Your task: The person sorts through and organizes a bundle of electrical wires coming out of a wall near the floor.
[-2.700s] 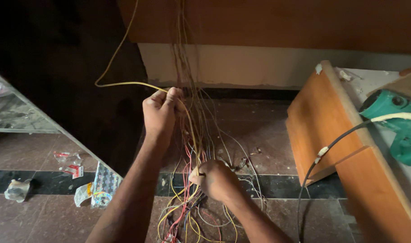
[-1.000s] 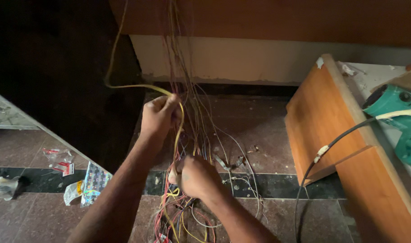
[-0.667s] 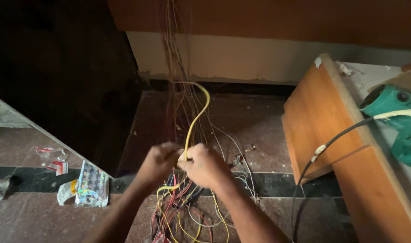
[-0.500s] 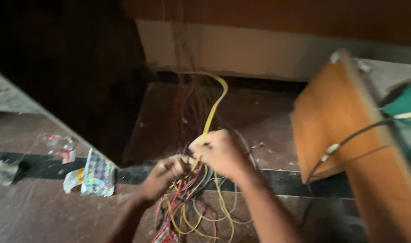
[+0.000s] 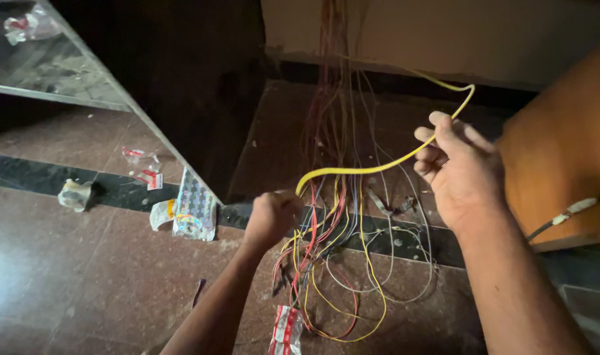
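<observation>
My right hand (image 5: 463, 172) is raised above the floor, its fingers (image 5: 430, 135) curled and pinching a yellow wire (image 5: 379, 167). From that pinch the wire loops up and over to the far side in a tight bend, and on the near side it sags leftward to my left hand (image 5: 271, 215). My left hand sits lower, closed into a fist at the wire's other end; I think the fingers there are pressed around the yellow wire, though the fist hides the actual grip.

Between my two hands and just below them hangs a bundle of thin wires (image 5: 331, 125), red, yellow, blue and white, coming down from above along the pale wall (image 5: 510, 33). Below my left fingers they spread into loose tangled loops (image 5: 339, 289) on the reddish stone floor (image 5: 83, 276). A small red-and-white wrapper (image 5: 285, 329) lies on the floor near those loops, close to my left forearm.

Left of my left fingers, well apart, a patterned foil packet (image 5: 194, 210) and scraps of litter (image 5: 76, 194) lie by the foot of a slanting glass panel (image 5: 56, 66). Right of my right fingers stands an orange wooden board (image 5: 563, 158), with a dark cable (image 5: 569, 213) crossing its lower edge.
</observation>
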